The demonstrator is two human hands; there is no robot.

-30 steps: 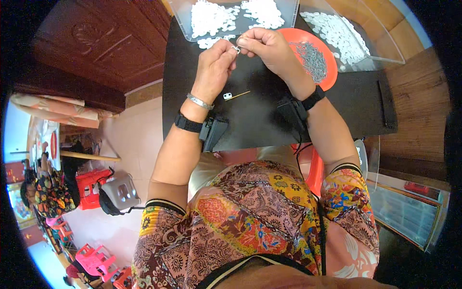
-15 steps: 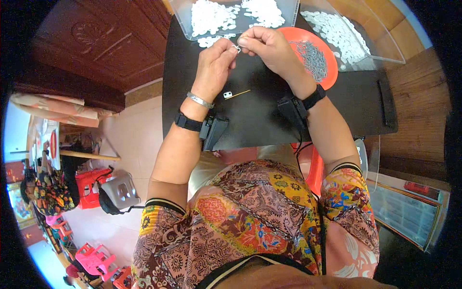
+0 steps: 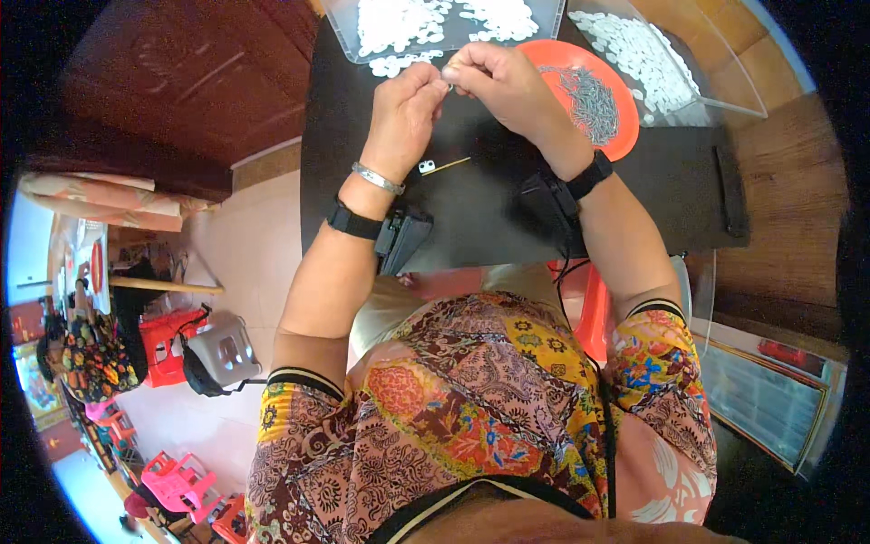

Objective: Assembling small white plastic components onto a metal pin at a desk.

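We work at a matte black table (image 3: pixel 489 218) over a pale tiled floor (image 3: pixel 245 263), with a dark wooden door (image 3: pixel 181 72) beyond its left edge. Our left hand (image 3: pixel 408 100) and right hand (image 3: pixel 498 82) meet above the table's far edge, fingertips pinched on a tiny part (image 3: pixel 448 83). Right of them sits a round orange plate (image 3: pixel 553 63) of grey metal pins; behind, clear trays (image 3: pixel 344 27) of white pieces. The near table is open, but for one small white piece (image 3: pixel 426 167).

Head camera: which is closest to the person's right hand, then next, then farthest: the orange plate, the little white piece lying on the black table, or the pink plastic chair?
From the right hand:
1. Orange plate, just to its right.
2. Little white piece, on the black table below the hands.
3. Pink plastic chair, far down-left on the floor.
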